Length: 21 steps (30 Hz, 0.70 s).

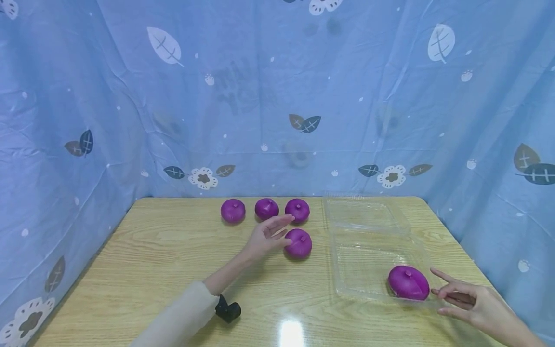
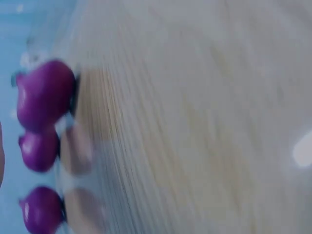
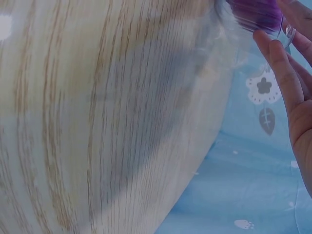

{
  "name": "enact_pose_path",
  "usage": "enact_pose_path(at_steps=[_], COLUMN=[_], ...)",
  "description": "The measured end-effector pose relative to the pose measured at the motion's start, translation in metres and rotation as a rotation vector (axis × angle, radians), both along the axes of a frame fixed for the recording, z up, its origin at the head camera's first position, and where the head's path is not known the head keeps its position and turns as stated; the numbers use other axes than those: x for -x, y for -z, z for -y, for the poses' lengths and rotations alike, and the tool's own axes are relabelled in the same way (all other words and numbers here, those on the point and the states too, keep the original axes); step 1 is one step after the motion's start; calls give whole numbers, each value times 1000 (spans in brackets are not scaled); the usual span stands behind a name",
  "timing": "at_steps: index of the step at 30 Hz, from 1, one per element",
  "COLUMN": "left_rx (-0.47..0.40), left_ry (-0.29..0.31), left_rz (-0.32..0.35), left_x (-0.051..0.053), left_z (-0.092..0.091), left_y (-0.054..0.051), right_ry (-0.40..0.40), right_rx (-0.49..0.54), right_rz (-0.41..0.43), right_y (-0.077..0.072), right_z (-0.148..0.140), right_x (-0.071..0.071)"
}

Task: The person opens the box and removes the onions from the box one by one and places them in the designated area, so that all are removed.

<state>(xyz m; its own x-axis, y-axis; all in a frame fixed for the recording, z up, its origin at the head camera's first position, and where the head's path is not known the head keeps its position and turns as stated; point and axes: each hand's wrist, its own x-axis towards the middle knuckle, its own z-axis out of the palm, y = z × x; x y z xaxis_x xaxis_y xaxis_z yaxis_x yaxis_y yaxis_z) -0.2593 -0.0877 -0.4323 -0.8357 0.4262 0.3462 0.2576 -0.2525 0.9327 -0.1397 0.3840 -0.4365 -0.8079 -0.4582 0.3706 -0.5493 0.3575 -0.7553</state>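
Observation:
My left hand (image 1: 269,236) reaches over the table, fingers extended and thumb apart, beside the nearest loose purple onion (image 1: 300,245). The thumb overlaps that onion's left side in the head view; whether they touch I cannot tell. Another purple onion (image 1: 408,283) sits inside the front right corner of a clear plastic box (image 1: 368,292), which lies with its lid (image 1: 362,212) folded back. Just outside that corner is my right hand (image 1: 470,303), its fingers spread and nothing gripped. In the right wrist view, the fingertips (image 3: 261,39) are close to the box edge; contact is unclear.
Along the table's back edge stand three purple onions: a left one (image 1: 232,211), a middle one (image 1: 266,208) and a right one (image 1: 297,210). A small black device (image 1: 227,310) shows at the left wrist. Blue patterned curtain (image 1: 260,96) encloses the wooden table (image 1: 165,250).

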Motion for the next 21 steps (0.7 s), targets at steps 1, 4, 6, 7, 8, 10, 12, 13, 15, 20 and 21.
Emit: enact_pose_path(at_steps=[1,4,6,7,8,10,12,13,15,20,21], left_rx=[-15,-26,-21,-19,-21,-25,-35,-47,-51,-8,1], left_ry=[4,16,33,44,58,87,120,142,176,199,189], left_rz=[8,26,45,55,74,125,173,195,221,192,186], left_x=[-2,-10,-16,-20,-23,-33,-42,-47,-55,-67,-69], left_z=[-4,-19,-32,-38,-46,-62,-80,-89,-107,-146,-152], left_y=[-1,-5,-8,-9,-10,-13,-14,-14,-14,-12,-11], right_ry=[-9,-22,-43,-54,-62,-77,-75,-68,-54,-31,-31], right_rx=[5,-5,0,6,9,18,15,8,-9,-30,-30], right_rz=[3,-34,-56,-61,-69,-66,-62,-62,-64,-71,-73], right_y=[0,0,-1,-1,-2,-3,-3,-3,-4,-4,-4], right_z=[0,1,2,2,3,3,3,3,3,2,2], right_x=[0,2,4,4,5,6,6,5,5,2,2])
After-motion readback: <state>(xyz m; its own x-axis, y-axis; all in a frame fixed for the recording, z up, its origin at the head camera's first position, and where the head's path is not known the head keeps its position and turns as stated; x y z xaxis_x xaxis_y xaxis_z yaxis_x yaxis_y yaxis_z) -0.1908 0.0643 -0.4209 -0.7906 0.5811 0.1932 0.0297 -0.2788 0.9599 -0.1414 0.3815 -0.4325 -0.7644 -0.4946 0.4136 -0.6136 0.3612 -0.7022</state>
